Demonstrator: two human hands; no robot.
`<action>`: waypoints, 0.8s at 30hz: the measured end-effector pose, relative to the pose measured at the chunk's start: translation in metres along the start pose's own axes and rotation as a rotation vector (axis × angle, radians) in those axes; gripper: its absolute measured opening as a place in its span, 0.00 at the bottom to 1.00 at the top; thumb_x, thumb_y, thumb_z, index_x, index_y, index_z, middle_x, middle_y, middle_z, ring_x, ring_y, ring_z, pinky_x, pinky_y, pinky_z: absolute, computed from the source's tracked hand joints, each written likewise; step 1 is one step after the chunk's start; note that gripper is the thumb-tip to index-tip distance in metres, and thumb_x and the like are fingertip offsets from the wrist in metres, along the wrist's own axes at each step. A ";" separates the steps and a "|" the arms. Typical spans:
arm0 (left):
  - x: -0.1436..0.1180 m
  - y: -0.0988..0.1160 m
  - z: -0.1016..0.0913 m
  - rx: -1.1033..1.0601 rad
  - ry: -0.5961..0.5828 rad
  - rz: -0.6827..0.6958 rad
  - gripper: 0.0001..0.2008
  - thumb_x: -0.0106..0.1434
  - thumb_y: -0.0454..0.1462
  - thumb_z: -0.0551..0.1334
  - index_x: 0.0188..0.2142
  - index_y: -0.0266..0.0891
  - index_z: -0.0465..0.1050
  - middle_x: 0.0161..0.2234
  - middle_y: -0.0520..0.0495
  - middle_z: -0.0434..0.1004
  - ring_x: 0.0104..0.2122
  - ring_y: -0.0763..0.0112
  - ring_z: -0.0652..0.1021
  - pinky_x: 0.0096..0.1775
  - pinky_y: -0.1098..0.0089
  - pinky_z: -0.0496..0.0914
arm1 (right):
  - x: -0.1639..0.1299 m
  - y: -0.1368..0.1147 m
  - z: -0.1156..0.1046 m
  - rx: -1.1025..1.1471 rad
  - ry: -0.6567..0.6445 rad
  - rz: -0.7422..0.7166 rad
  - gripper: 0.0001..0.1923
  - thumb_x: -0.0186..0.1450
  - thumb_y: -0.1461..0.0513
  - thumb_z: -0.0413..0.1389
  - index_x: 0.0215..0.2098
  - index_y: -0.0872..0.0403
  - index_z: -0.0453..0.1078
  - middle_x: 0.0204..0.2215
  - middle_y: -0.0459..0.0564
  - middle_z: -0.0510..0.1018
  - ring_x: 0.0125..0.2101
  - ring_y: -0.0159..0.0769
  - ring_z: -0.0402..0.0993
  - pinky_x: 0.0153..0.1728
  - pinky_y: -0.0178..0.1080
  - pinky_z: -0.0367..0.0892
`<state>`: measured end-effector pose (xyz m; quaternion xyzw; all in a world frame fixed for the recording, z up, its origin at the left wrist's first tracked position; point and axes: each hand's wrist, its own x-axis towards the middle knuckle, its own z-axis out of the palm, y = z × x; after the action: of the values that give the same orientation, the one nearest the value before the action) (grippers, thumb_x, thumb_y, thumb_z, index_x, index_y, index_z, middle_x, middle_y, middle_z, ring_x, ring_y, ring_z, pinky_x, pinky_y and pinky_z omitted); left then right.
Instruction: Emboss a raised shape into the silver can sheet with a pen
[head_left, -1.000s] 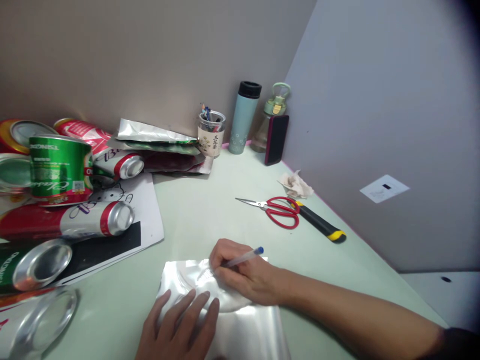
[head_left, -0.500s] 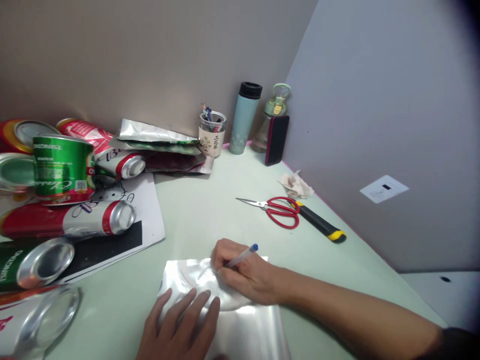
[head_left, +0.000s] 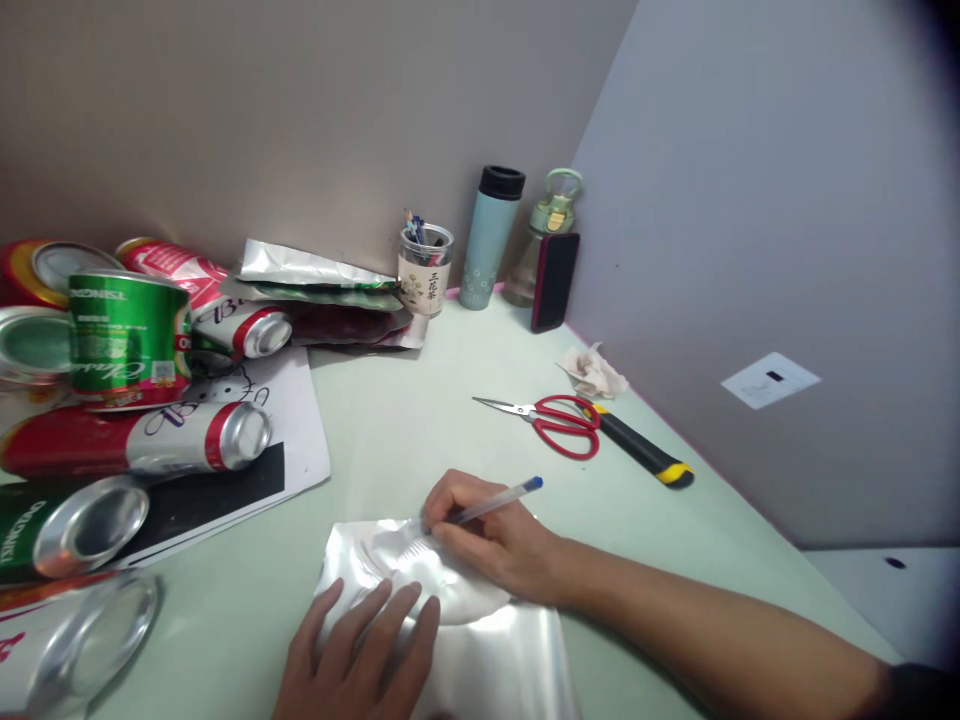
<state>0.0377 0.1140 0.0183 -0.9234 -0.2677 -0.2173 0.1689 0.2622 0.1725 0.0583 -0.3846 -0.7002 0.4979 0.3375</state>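
Note:
A shiny silver metal sheet (head_left: 510,660) lies on the pale green table, with curved and short parallel lines pressed into its upper part. My left hand (head_left: 360,650) rests flat on its lower left, fingers spread. Closed around a ballpoint pen (head_left: 499,500) with a clear barrel and blue end, my right hand (head_left: 487,535) leans on the sheet's upper right. The pen slants up to the right; its tip is hidden behind my fingers, near the short lines.
Red-handled scissors (head_left: 559,422) and a black-yellow utility knife (head_left: 645,445) lie beyond my right hand, near crumpled tissue (head_left: 592,372). Cut cans (head_left: 131,340) crowd the left over printed paper (head_left: 307,430). A pen jar (head_left: 425,270), tumbler (head_left: 491,240), bottle (head_left: 555,215) and phone (head_left: 555,282) stand behind.
My right hand has shifted slightly, and the pen's blue end has swung right and a little up. More short lines show on the sheet. My left hand stays in place.

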 end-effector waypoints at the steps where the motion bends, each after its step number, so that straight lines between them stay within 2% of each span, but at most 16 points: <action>1: 0.000 0.000 0.000 -0.001 0.002 0.001 0.21 0.66 0.53 0.60 0.48 0.42 0.79 0.42 0.46 0.84 0.42 0.61 0.78 0.67 0.49 0.40 | 0.000 0.000 0.000 -0.012 -0.004 -0.004 0.03 0.67 0.67 0.55 0.34 0.55 0.69 0.35 0.50 0.73 0.33 0.34 0.68 0.35 0.38 0.66; 11: -0.002 0.001 0.001 -0.010 -0.004 -0.017 0.21 0.66 0.53 0.60 0.49 0.43 0.78 0.44 0.47 0.83 0.43 0.62 0.77 0.67 0.51 0.41 | 0.000 -0.002 0.000 -0.051 -0.003 -0.001 0.04 0.67 0.68 0.55 0.35 0.55 0.70 0.35 0.49 0.74 0.34 0.34 0.70 0.37 0.37 0.67; 20: -0.005 0.000 0.003 -0.022 0.014 -0.034 0.20 0.67 0.53 0.59 0.50 0.45 0.77 0.45 0.48 0.82 0.44 0.62 0.76 0.65 0.55 0.49 | 0.001 -0.003 0.000 -0.111 -0.044 -0.067 0.04 0.68 0.67 0.53 0.36 0.55 0.69 0.35 0.51 0.73 0.35 0.35 0.70 0.38 0.38 0.68; 24: -0.004 0.001 0.003 -0.022 0.014 -0.034 0.21 0.67 0.54 0.59 0.49 0.44 0.78 0.44 0.47 0.82 0.44 0.62 0.77 0.65 0.53 0.47 | 0.002 -0.007 -0.001 -0.116 -0.057 -0.054 0.05 0.68 0.68 0.52 0.35 0.54 0.67 0.35 0.50 0.72 0.34 0.35 0.68 0.37 0.38 0.68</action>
<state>0.0356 0.1127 0.0136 -0.9190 -0.2797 -0.2293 0.1571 0.2608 0.1729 0.0654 -0.3700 -0.7473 0.4580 0.3079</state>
